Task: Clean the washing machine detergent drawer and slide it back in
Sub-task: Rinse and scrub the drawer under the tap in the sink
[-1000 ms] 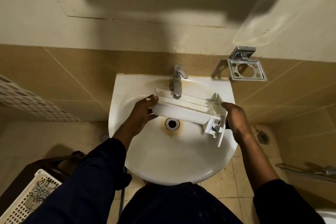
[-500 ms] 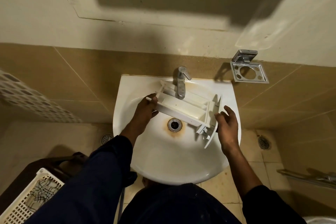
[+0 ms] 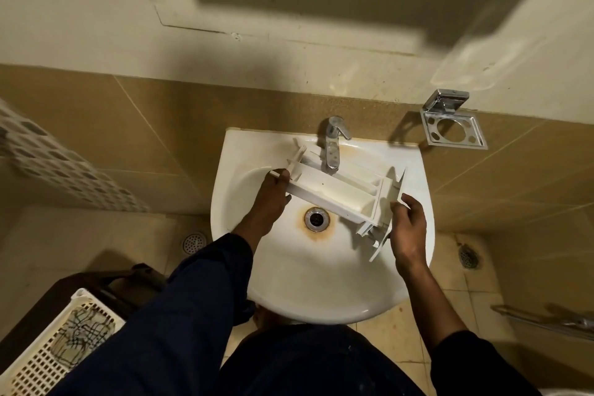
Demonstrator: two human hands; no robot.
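Observation:
The white detergent drawer (image 3: 340, 191) lies across the white sink basin (image 3: 308, 286), under the chrome tap (image 3: 332, 145), with its open compartments facing up and its front panel at the right end. My left hand (image 3: 271, 194) grips the drawer's back end on the left. My right hand (image 3: 408, 228) holds the edge of the front panel with thumb and fingers. No water is seen running from the tap.
A rust-stained drain (image 3: 316, 219) sits below the drawer. A chrome holder (image 3: 453, 125) hangs on the tiled wall at right. A white laundry basket (image 3: 54, 341) stands on the floor at lower left, a floor drain (image 3: 470, 255) at right.
The drawer has been turned from its side so its compartments face up. My right hand let go of the front panel, then took hold of its edge again.

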